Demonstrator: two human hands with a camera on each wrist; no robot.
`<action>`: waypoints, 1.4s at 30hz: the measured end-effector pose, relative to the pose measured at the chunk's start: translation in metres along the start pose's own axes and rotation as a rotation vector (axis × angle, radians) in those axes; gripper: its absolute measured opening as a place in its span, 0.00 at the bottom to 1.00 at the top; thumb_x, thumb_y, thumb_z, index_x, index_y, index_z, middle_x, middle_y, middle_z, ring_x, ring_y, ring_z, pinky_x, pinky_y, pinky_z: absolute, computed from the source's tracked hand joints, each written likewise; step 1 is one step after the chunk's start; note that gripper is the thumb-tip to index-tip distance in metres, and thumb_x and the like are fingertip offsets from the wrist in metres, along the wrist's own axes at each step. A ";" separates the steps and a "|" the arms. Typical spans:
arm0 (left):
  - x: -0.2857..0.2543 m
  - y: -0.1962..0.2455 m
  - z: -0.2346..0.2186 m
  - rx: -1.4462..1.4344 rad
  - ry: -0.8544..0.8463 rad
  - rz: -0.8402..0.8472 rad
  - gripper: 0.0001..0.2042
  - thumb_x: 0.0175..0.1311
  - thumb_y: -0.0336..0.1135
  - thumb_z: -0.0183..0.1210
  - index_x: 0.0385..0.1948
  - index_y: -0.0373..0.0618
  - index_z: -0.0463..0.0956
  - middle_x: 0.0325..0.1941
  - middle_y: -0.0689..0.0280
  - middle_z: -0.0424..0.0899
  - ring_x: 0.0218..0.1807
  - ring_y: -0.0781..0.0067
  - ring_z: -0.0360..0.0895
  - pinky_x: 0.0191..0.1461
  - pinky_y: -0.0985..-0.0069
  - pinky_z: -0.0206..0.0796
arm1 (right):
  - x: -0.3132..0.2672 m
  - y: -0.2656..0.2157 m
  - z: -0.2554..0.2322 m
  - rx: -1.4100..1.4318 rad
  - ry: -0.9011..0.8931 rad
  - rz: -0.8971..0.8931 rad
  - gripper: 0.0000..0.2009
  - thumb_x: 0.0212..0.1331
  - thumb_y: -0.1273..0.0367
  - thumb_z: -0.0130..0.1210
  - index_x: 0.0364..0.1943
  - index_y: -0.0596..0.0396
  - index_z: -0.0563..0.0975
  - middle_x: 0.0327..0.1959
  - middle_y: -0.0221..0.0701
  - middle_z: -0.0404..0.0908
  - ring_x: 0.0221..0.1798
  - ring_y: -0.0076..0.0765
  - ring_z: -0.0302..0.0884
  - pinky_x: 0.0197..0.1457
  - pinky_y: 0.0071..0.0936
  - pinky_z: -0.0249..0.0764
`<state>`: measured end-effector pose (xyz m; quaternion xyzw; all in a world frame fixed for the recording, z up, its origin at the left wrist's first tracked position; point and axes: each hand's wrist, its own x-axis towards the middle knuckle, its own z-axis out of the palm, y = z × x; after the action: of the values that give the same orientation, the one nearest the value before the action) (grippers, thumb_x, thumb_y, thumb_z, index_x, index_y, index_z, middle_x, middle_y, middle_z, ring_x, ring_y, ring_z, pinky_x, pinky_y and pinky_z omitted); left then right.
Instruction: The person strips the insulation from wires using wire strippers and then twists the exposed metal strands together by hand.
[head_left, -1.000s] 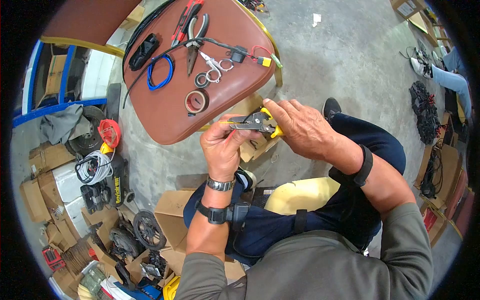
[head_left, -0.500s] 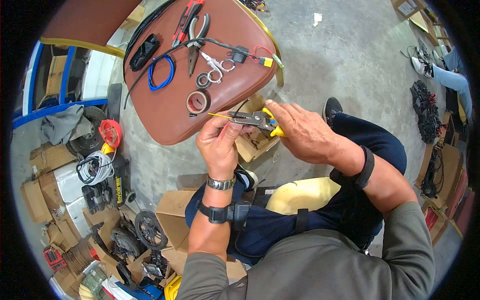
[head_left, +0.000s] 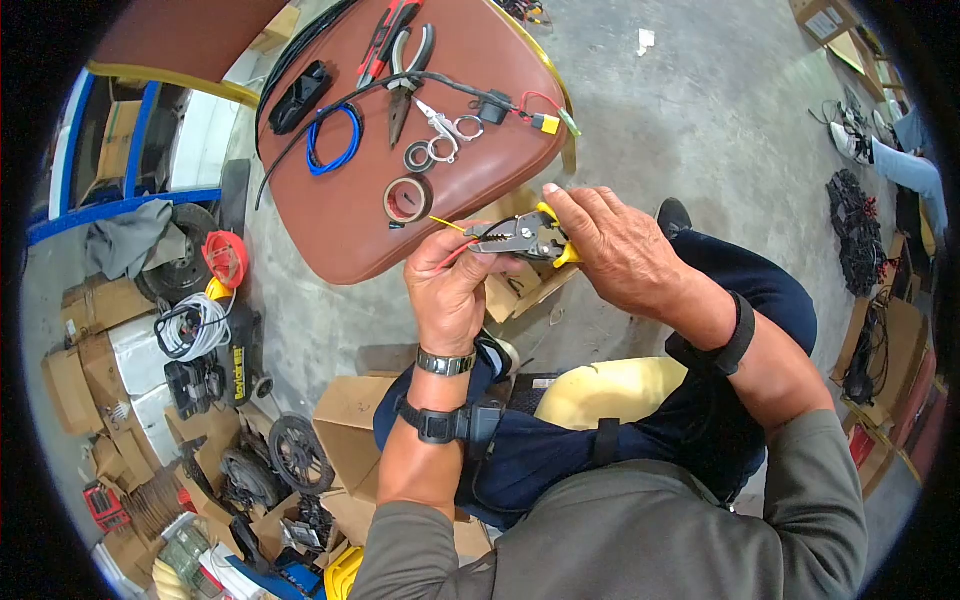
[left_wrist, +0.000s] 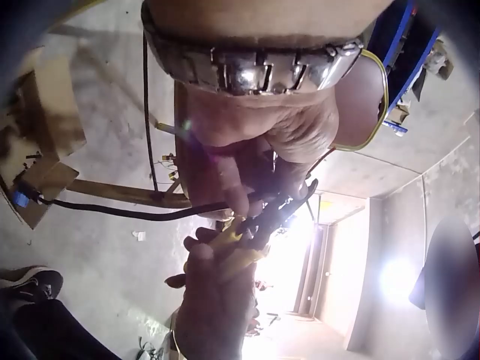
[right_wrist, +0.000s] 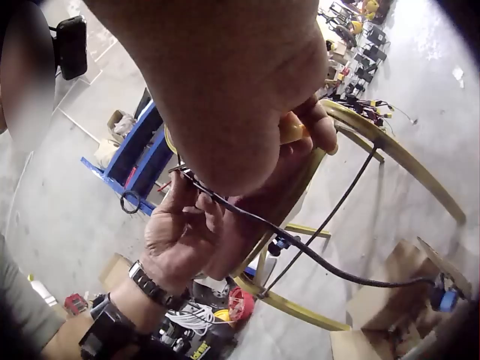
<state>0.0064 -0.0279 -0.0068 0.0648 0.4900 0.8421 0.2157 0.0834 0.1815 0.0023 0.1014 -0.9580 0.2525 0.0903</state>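
In the head view the right hand (head_left: 625,245) grips a wire stripper (head_left: 522,236) by its yellow handles. Its grey jaws point left, toward the left hand (head_left: 448,290), which pinches thin wires between thumb and fingers. A yellow wire (head_left: 446,223) and a red wire (head_left: 455,254) stick out at the left of those fingertips. From the hands a black cable (left_wrist: 127,213) hangs across the left wrist view, and the right wrist view shows the same cable (right_wrist: 322,262) running to a blue connector (right_wrist: 445,300).
On the brown chair seat (head_left: 330,225) lie long-nose pliers (head_left: 400,105), a red cutter (head_left: 385,45), scissors (head_left: 440,130), a tape roll (head_left: 408,200), a blue wire coil (head_left: 335,160) and a cable with a yellow connector (head_left: 545,124). An open carton (head_left: 345,420) stands beside the left forearm.
The yellow wire's free end now points up and left, and the red wire shows more. The stripper has turned slightly in the right hand. Chair and floor items sit slightly farther right in view.
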 end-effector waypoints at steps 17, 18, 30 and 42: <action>0.000 0.010 0.002 0.039 -0.117 -0.036 0.14 0.63 0.29 0.65 0.46 0.30 0.79 0.44 0.50 0.84 0.41 0.54 0.85 0.39 0.64 0.85 | 0.001 0.002 -0.004 0.039 -0.060 0.012 0.33 0.57 0.77 0.55 0.70 0.60 0.59 0.53 0.46 0.74 0.53 0.54 0.75 0.50 0.43 0.78; 0.000 0.009 0.000 0.061 -0.131 -0.037 0.13 0.64 0.30 0.65 0.46 0.31 0.79 0.45 0.51 0.83 0.43 0.53 0.85 0.40 0.63 0.86 | 0.001 0.002 -0.004 0.043 -0.056 0.016 0.34 0.57 0.77 0.55 0.70 0.60 0.59 0.54 0.46 0.74 0.53 0.54 0.75 0.50 0.43 0.78; 0.000 0.008 0.007 0.002 -0.088 -0.039 0.13 0.62 0.28 0.66 0.45 0.29 0.79 0.41 0.51 0.85 0.39 0.56 0.86 0.40 0.65 0.85 | 0.002 0.002 -0.004 0.052 -0.003 0.009 0.29 0.60 0.73 0.53 0.68 0.60 0.61 0.56 0.45 0.73 0.57 0.54 0.75 0.53 0.42 0.80; -0.002 0.006 0.006 -0.008 -0.071 -0.037 0.13 0.62 0.27 0.66 0.45 0.29 0.79 0.43 0.51 0.84 0.39 0.56 0.86 0.39 0.66 0.85 | 0.001 0.001 -0.006 0.043 -0.042 0.004 0.34 0.54 0.80 0.57 0.69 0.59 0.61 0.53 0.45 0.72 0.52 0.52 0.75 0.48 0.42 0.79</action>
<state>0.0083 -0.0266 0.0020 0.0849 0.4799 0.8371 0.2487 0.0832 0.1849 0.0071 0.1068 -0.9542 0.2711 0.0675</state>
